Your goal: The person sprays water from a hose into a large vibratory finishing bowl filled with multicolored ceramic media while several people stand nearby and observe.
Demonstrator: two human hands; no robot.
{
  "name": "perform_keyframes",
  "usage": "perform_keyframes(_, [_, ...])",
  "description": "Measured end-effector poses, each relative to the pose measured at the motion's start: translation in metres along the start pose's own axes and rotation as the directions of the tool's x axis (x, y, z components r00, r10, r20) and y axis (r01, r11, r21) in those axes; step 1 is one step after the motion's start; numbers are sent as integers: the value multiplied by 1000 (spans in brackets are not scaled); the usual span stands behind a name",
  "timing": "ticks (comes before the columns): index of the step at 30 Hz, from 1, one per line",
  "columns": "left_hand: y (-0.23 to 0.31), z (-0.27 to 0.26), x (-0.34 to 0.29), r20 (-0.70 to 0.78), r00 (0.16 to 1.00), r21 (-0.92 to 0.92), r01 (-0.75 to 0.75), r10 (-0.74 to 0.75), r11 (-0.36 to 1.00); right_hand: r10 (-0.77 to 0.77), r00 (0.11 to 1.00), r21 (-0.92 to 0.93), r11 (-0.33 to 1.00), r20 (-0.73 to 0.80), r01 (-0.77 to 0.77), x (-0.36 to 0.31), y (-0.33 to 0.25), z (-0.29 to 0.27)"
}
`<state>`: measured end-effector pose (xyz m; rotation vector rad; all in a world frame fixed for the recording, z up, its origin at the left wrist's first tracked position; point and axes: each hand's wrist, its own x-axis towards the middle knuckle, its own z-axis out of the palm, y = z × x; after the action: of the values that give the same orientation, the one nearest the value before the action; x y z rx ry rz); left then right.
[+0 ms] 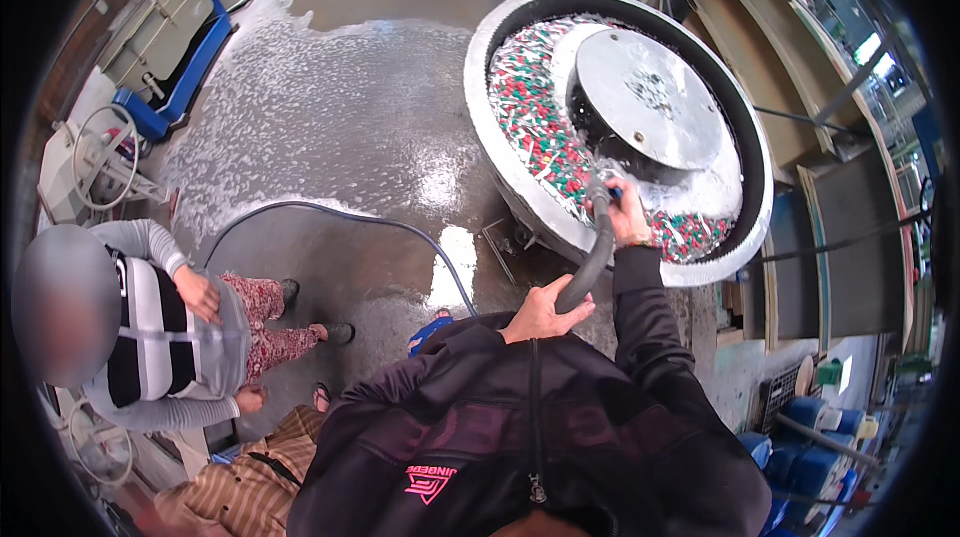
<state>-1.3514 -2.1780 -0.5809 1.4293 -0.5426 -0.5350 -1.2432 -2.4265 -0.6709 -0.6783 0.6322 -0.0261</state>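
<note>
Both my hands are closed on a thick dark grey hose (597,255). My left hand (545,313) grips it close to my chest. Farther forward, my right hand (628,213) wraps round its front end, by a small blue part, over the rim of a large round tub (487,122). Small red, green and white pieces (545,122) fill the tub's ring-shaped channel, with white foam among them. A flat round metal disc (650,102) covers the tub's middle, splashed wet. Water or foam shows near the hose end; its exact outlet is hard to make out.
A thinner dark hose (375,221) curves over the wet, foamy floor (330,107). At left stands a person in a striped top (165,327); another in a brown striped shirt (255,462) is below. Wooden shelving (780,57) lines the right, with blue containers (815,447) beneath.
</note>
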Motion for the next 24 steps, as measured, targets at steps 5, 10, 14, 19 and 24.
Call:
perform_keyframes(5, [-9, -27, -33, -96, 995, -174, -17, 0, 985, 22, 971, -210, 977, 238, 29, -14, 4, 120])
perform_keyframes(10, [-23, -48, -64, -246, 954, -76, -198, 174, 977, 9, 975, -244, 969, 221, 47, -24, 35, 118])
perform_keyframes(14, [-40, -68, -89, -225, 973, -176, -88, 47, 980, 57, 974, -214, 977, 219, -9, -20, 71, 90])
perform_keyframes(19, [-52, -84, -107, -117, 993, -227, -13, -14, 974, 11, 973, -219, 975, 230, 41, -42, 74, 108])
perform_keyframes(24, [-56, -102, -123, -98, 990, -303, 68, -103, 950, -148, 979, -236, 955, 141, 179, -49, 104, 125])
